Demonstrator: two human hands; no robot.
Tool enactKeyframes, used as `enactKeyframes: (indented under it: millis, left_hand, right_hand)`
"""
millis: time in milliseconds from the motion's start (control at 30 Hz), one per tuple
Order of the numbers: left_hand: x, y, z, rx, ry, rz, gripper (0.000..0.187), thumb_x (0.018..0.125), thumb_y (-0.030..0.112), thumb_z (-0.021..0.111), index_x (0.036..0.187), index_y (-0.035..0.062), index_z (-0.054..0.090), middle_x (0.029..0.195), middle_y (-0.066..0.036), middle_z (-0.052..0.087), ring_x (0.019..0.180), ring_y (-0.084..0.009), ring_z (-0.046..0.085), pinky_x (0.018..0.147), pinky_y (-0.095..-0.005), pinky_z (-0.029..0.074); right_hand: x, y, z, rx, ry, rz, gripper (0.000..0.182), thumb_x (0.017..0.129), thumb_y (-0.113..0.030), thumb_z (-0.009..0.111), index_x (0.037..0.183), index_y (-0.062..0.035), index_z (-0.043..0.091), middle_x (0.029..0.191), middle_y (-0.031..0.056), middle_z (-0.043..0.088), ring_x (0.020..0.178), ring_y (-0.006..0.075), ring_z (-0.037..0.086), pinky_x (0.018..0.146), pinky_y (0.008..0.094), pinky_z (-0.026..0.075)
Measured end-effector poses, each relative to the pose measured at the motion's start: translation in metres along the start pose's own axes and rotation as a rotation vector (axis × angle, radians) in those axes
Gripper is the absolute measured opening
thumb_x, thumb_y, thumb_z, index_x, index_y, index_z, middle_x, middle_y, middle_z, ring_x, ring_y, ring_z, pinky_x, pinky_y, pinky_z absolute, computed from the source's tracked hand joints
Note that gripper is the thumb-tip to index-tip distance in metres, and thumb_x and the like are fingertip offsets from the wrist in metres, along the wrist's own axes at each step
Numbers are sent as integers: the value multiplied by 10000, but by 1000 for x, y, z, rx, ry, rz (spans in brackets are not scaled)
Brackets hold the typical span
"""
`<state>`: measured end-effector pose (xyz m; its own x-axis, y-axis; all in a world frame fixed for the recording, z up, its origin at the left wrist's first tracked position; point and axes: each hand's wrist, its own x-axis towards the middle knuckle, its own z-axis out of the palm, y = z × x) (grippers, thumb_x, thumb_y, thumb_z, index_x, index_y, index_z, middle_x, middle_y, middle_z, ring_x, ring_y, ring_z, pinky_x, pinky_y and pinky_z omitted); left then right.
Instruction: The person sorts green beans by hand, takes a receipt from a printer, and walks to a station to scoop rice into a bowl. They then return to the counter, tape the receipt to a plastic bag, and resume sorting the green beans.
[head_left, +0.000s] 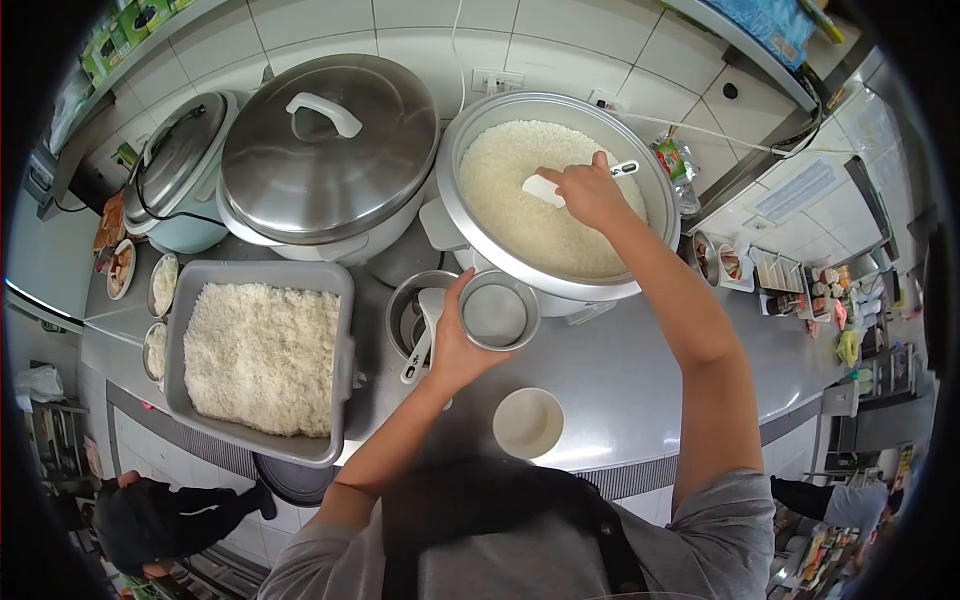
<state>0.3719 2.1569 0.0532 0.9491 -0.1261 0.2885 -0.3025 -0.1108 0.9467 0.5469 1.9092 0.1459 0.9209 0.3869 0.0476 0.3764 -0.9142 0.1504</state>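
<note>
My right hand (592, 194) is closed on a white rice paddle (543, 191), its blade on the white rice (520, 235) inside a large open rice cooker (450, 190). My left hand (462, 345) grips a round metal cup (497, 312) just in front of the cooker; the cup's inside shows grey with no food in it. Beside that hand, a second rice paddle (418, 358) leans in a metal pot (398, 300). A white paper bowl (528, 423) stands on the steel counter (620, 380) nearer to me.
A grey tub (345, 330) full of rice sits at left. Behind it are a big lidded cooker (330, 150) and a smaller lidded one (190, 160). Small bowls (163, 285) line the left edge. Condiment trays (780, 275) stand at right. Two people (165, 520) are on the floor behind me.
</note>
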Motion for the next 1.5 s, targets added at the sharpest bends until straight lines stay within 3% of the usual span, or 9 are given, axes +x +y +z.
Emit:
enactKeyframes:
  millis: [333,567,767,933,1000,1067,1100,1200,1500]
  left_hand:
    - [-7,11,15,-9,69,-51,1157,516,85,919,1476,12,275,1317,-229,547,1216,-358,582,1038,-427,471]
    - [-15,9,20,18,119,17,1156,521,89,920,1478,16,274,1316,-235,533,1205,-372,581,1030,-434,473]
    - [-13,14,20,1,123,-35,1138,515,88,917,1463,19,292,1308,-236,539,1181,-378,595,1009,-434,491]
    - [5,40,-68,198,8,20,1101,519,107,911,1443,23,318,1312,-211,540,1189,-349,592,1021,-418,485]
    - [26,26,-107,-60,208,112,1102,518,130,916,1443,36,324,1325,-180,529,1211,-306,571,1042,-406,465]
    - [61,25,-144,20,443,280,1100,526,138,921,1441,37,319,1331,-163,518,1224,-275,551,1056,-396,449]
    - [75,23,-154,39,449,279,1100,526,138,921,1441,37,319,1331,-163,518,1224,-275,551,1056,-396,449]
    - [99,10,-166,61,528,285,1091,541,136,922,1438,28,310,1325,-177,521,1217,-278,558,1049,-389,455]
    - [89,8,-161,71,474,301,1046,565,119,917,1430,36,334,1319,-164,524,1216,-271,562,1040,-383,466]
  right_hand:
    - [-13,-27,-1,47,-116,-75,570,864,42,492,1344,-230,637,757,85,646,776,232,645,957,434,294]
    - [-26,-33,11,128,-56,-35,540,888,16,454,1333,-225,644,773,99,655,780,248,649,930,440,289]
    - [-40,-37,12,212,-36,-55,505,912,-23,458,1343,-219,635,887,125,704,848,257,664,940,445,280]
    - [-26,-41,11,284,-152,100,439,950,-77,463,1309,-230,664,954,126,741,940,233,677,958,464,258]
    - [-17,-35,20,272,-140,91,432,952,-86,468,1304,-233,669,945,113,747,939,228,677,961,466,257]
    - [-14,-35,28,260,-142,85,425,953,-96,472,1299,-237,673,937,101,753,938,222,677,964,467,255]
    - [-14,-35,25,271,-153,89,426,951,-95,474,1300,-237,673,943,93,755,934,219,678,962,462,255]
    - [-14,-36,19,274,-144,79,440,940,-74,475,1300,-230,674,945,84,758,918,214,678,952,440,258]
    - [-22,-36,6,315,-143,72,445,936,-61,505,1326,-216,653,913,134,737,869,245,669,948,411,271]
